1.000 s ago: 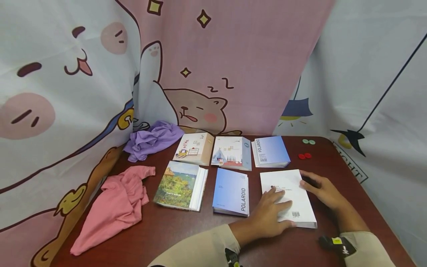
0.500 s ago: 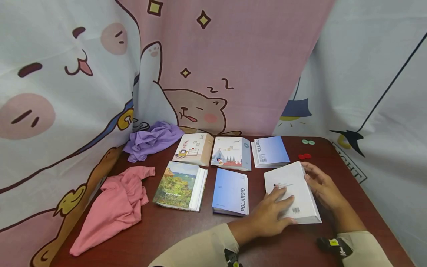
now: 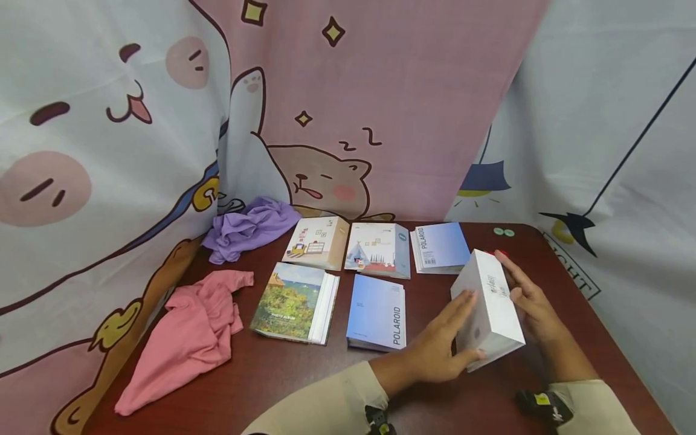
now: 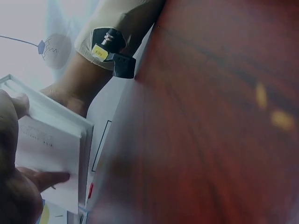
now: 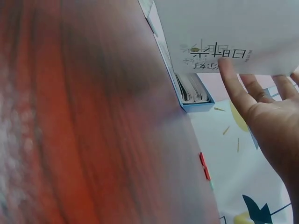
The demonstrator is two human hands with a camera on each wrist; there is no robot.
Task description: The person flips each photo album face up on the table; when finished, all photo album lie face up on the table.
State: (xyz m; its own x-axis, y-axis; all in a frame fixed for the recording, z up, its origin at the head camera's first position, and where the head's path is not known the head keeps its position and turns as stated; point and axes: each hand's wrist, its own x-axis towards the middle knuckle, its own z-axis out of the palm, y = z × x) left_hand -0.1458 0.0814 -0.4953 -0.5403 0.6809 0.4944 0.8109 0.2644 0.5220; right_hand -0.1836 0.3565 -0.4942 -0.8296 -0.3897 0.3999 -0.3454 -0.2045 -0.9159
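Note:
A thick white photo album (image 3: 502, 320) stands tilted on the table between both hands, its spine with small writing turned upward. My left hand (image 3: 435, 347) holds it from the left, thumb at its near lower edge and fingers spread on the cover. In the left wrist view a finger lies across the printed album cover (image 4: 51, 140). On the other side my right hand (image 3: 535, 314) presses the far cover with fairly straight fingers. The right wrist view shows a fingertip touching the lettering on the album (image 5: 233, 32).
Just left lies a blue POLAROID album (image 3: 375, 311), then a landscape-cover album (image 3: 290, 299). Behind stand a blue album (image 3: 443, 244) and two illustrated albums (image 3: 372, 244). Pink cloth (image 3: 193, 326) and purple cloth (image 3: 252, 226) lie left. Red discs (image 5: 204, 166) and green discs (image 3: 503, 232) sit back right.
The white album has gone from lying flat to tilted up, turning its spine toward the top. Both hands have shifted slightly with it; the other things stay put.

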